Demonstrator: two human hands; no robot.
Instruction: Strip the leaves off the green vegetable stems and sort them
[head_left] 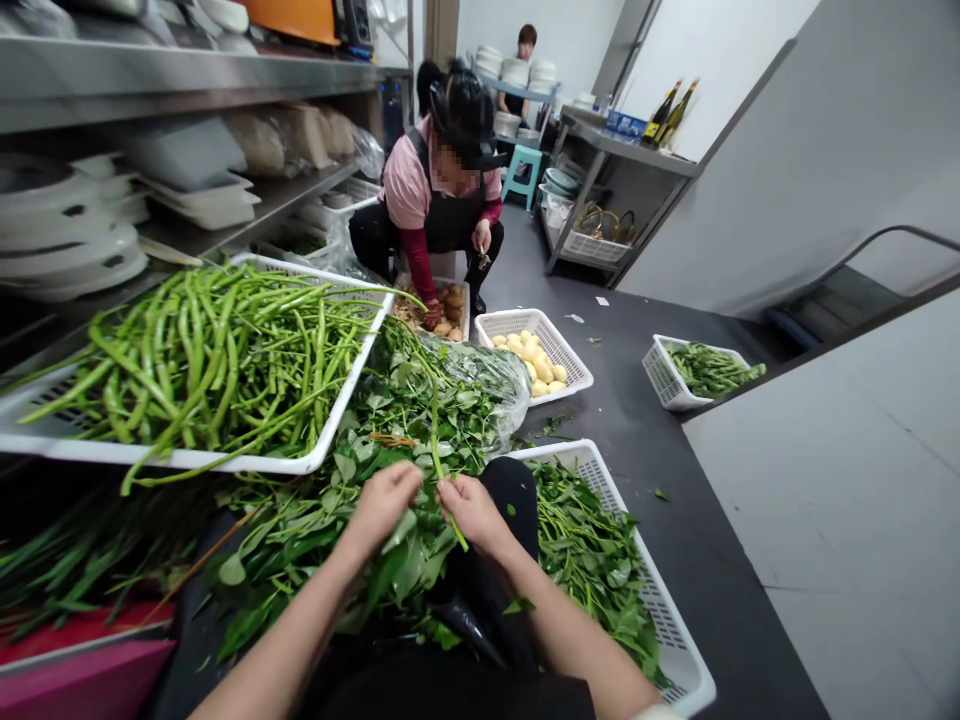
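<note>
My right hand is closed round a long green stem, which rises above the fingers and pokes out below them. Close beside it, my left hand has its fingers curled together; leaves show just under it, and what it grips is hidden. Beneath both hands lies a big heap of leafy greens, spreading over my lap and forward. At the left, a white basket is piled with bare green stems. Beside my right knee, another white basket holds leafy stalks.
A co-worker squats ahead, one hand in a basket of brown potatoes. Peeled potatoes fill a nearby basket. Green pods sit in a basket by the right wall. Steel shelves line the left; a steel table stands behind.
</note>
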